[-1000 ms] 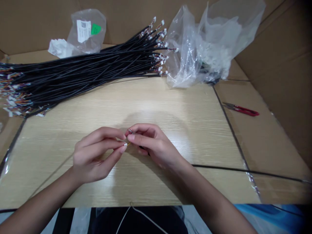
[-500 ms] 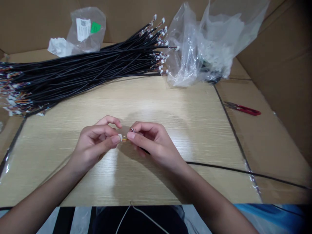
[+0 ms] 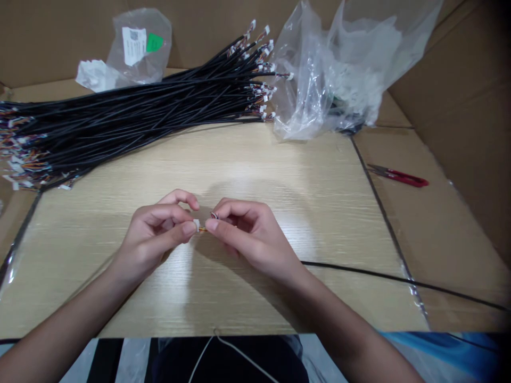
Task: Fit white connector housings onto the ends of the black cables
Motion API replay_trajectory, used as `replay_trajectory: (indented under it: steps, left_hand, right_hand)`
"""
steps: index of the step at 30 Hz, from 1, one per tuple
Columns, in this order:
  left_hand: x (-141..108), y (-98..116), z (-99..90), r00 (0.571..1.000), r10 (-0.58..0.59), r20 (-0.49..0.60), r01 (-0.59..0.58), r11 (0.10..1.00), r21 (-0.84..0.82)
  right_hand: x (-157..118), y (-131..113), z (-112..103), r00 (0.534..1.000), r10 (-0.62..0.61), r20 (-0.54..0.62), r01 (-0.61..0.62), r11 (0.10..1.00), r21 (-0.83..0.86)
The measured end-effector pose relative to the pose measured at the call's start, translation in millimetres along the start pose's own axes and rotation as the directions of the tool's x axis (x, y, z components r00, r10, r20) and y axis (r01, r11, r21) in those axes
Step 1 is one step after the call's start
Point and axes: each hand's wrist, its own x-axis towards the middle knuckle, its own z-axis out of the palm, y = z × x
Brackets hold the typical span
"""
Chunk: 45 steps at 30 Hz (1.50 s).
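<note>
Fingers of your left hand (image 3: 155, 231) pinched shut on a white connector (image 3: 196, 224) | your right hand (image 3: 253, 234) closed on coloured wires (image 3: 203, 229) just beside it | both above the bench (image 3: 131, 311) | black cable (image 3: 359, 270) extends rightward beyond your right wrist | cable bundle (image 3: 143, 109) lies behind.
</note>
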Motion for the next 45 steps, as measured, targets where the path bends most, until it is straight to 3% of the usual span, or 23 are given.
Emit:
replay_trajectory:
  steps: [8, 13, 19, 30, 35, 39, 45]
  left_hand:
    - [-5, 2, -0.2, 0.997, -0.074, -0.032, 0.074, 0.997, 0.02]
    - [-4, 8, 2.2, 0.997, 0.023, -0.074, -0.009, 0.984, 0.176]
    - [-1, 12, 6.4, 0.98, 0.176, -0.095, -0.132, 0.927, 0.35]
    - [-1, 9, 7.9, 0.973, 0.215, -0.087, -0.164, 0.903, 0.397]
    - [-1, 8, 8.5, 0.973, 0.216, -0.085, -0.166, 0.903, 0.396]
    - [-1, 7, 9.1, 0.965, 0.255, -0.068, -0.198, 0.87, 0.451]
    - [-5, 6, 12.2, 0.857, 0.515, 0.002, -0.41, 0.679, 0.609]
  right_hand:
    - [0, 2, -2, 1.0, -0.03, 0.008, 0.03, 0.999, -0.012]
    - [0, 4, 0, 0.997, -0.067, -0.029, 0.064, 0.994, -0.089]
    - [-1, 8, 3, 0.977, -0.201, -0.074, 0.167, 0.932, -0.32]
    - [-1, 15, 4, 0.951, -0.308, -0.036, 0.257, 0.849, -0.461]
    - [-1, 17, 2, 0.958, -0.283, -0.045, 0.24, 0.877, -0.416]
    - [2, 15, 0, 0.982, -0.181, -0.048, 0.161, 0.949, -0.271]
    - [5, 10, -4, 1.0, 0.026, 0.008, -0.026, 1.0, 0.001]
